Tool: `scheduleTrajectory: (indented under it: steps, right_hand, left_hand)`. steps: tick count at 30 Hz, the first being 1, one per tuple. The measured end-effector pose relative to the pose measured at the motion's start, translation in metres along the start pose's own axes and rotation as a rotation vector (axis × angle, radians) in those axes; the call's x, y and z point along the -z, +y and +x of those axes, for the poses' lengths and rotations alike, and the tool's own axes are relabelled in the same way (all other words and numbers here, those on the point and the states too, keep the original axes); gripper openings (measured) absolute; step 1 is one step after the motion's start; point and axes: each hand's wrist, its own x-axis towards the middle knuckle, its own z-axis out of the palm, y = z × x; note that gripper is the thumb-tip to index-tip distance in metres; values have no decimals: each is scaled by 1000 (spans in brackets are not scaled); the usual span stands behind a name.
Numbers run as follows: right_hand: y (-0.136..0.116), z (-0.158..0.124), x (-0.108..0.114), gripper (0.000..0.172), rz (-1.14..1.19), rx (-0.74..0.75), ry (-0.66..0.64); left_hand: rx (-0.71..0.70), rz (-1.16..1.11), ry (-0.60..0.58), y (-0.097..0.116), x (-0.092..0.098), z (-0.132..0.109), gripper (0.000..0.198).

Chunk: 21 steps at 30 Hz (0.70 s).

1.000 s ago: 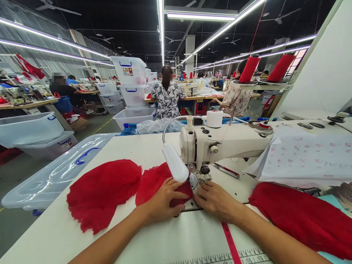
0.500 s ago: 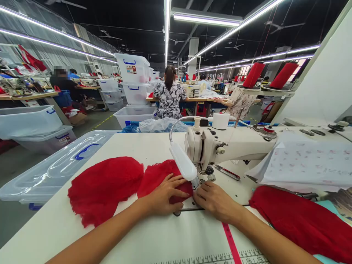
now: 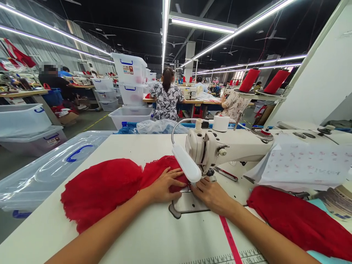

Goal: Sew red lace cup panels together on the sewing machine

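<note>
Near edge of the white table [image 3: 154, 238]: printed ruler strip [image 3: 228, 258], with a red tape line [image 3: 229, 236] running up from it toward my right wrist. Both forearms come in from below. My left hand [image 3: 162, 185] lies palm down on the small red lace piece [image 3: 158, 167], fingers spread wide and flat, pressing not gripping. My right hand [image 3: 210, 194] rests on the metal needle plate [image 3: 184, 205], fingers close together, tips at the lace edge just beside my left fingertips. The tips are tucked under the lamp, so I can't tell if they pinch the cloth. The lace piece sits under the head of the sewing machine [image 3: 239, 146], touching a bigger red fabric piece [image 3: 99, 190] to its left. More red fabric [image 3: 297, 220] is heaped on my right, apart from my hands. The white lamp [image 3: 186, 163] on a gooseneck hangs over the needle area. A metal tool with a red grip [image 3: 225, 173] lies behind my right hand, and a printed paper sheet [image 3: 302, 161] is draped over the machine arm. A clear bin lid with a blue handle [image 3: 49, 168] sits just off the table's left side. Further back there are two red thread cones [image 3: 249, 80], stacked clear bins [image 3: 129, 79], and a person in a patterned top [image 3: 166, 97] seated with their back to me.
</note>
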Motion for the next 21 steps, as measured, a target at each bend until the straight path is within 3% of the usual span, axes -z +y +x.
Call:
scheduleTrajectory:
  steps: [10,21]
  right_hand:
    - [-1,-3,0,23,63,-50,90]
    - [0,-5,0,20,117,-127,43]
  left_hand:
    - [8,-12,38,0,1,1,38]
    - [25,1,50,8,0,-1,38]
